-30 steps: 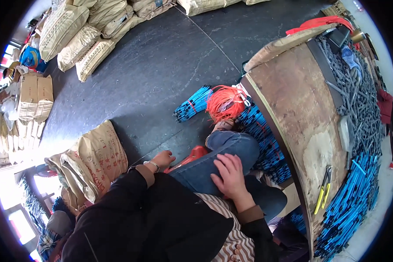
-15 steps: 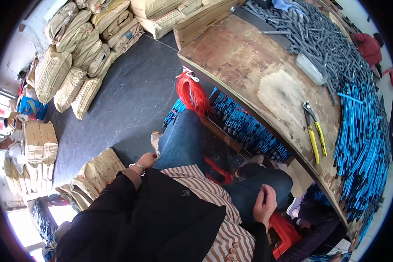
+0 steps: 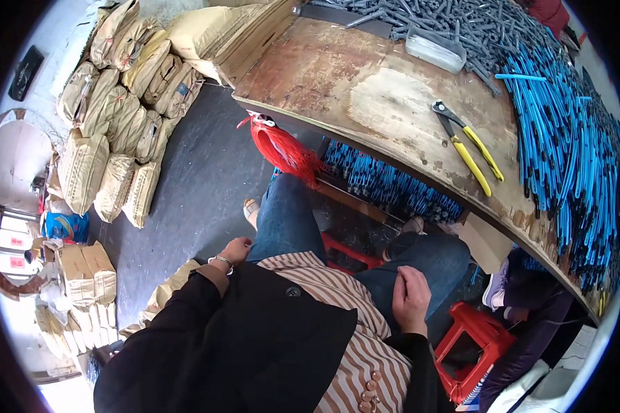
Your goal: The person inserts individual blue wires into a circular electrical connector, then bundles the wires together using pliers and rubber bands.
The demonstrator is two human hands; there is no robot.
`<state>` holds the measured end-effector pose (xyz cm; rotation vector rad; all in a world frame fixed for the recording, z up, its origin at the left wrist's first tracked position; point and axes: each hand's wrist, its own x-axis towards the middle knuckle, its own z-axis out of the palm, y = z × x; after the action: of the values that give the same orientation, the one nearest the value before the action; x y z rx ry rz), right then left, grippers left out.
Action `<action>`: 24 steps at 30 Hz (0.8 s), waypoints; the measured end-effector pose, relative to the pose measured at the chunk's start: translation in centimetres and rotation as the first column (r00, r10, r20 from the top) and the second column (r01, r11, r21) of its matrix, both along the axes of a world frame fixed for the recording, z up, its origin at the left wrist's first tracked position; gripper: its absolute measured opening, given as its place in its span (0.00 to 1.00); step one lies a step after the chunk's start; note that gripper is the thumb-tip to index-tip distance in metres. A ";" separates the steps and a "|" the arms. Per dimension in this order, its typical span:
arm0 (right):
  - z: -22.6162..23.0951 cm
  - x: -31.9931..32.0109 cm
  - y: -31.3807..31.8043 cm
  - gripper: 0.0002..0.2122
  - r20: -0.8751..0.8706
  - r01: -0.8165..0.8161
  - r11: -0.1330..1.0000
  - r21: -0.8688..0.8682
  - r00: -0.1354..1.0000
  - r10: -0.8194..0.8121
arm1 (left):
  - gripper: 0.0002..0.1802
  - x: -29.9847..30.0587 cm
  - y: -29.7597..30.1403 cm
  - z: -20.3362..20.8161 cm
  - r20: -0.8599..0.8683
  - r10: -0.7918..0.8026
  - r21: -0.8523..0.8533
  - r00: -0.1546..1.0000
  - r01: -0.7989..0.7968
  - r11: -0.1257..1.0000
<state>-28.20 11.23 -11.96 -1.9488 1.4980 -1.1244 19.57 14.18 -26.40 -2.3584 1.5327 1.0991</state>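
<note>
My left hand, with a bracelet at its wrist, is beside my left thigh. Its fingers look loosely curled, and nothing shows in it. Over my right thigh rests my right hand, fingers bent and pressed together, with nothing visible in it. Both hands are apart from the wooden workbench ahead. Yellow-handled pliers lie on its top. A bundle of red strips hangs at the bench's near edge, beyond my left knee. Blue rods with black ends are heaped at the right of the bench.
Grey tubular pieces and a clear plastic container are at the bench's far side. More blue rods lie underneath. Filled sacks and cartons stand left. A red stool and another person's leg are right.
The view has shifted, so the bench sits higher and farther left in it. My right hand's fingers have drawn closer together. My left hand stays beside the thigh.
</note>
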 end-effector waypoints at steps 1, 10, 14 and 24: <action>0.0 -0.2 0.1 0.06 0.007 0.022 1.000 0.008 1.000 -0.022 | 0.19 0.4 -0.2 -0.2 0.002 -0.038 0.016 0.999 0.038 0.999; -0.1 0.3 -0.1 0.07 -0.084 0.049 0.999 -0.001 0.995 -0.049 | 0.20 0.9 -4.4 3.0 -0.035 0.137 0.133 0.990 -0.131 0.982; -0.1 0.5 -0.6 0.07 -0.126 0.059 0.998 -0.021 0.990 -0.061 | 0.21 2.6 -4.9 1.5 -0.113 0.176 0.070 0.978 -0.169 0.983; -0.2 1.0 -0.9 0.07 -0.187 0.023 1.000 -0.010 0.982 -0.025 | 0.17 1.6 -4.2 1.1 -0.151 0.106 0.058 0.983 -0.099 0.993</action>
<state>-27.18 10.32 -12.16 -2.0965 1.6184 -0.9801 21.16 9.98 -25.27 -2.3931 1.4243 1.3548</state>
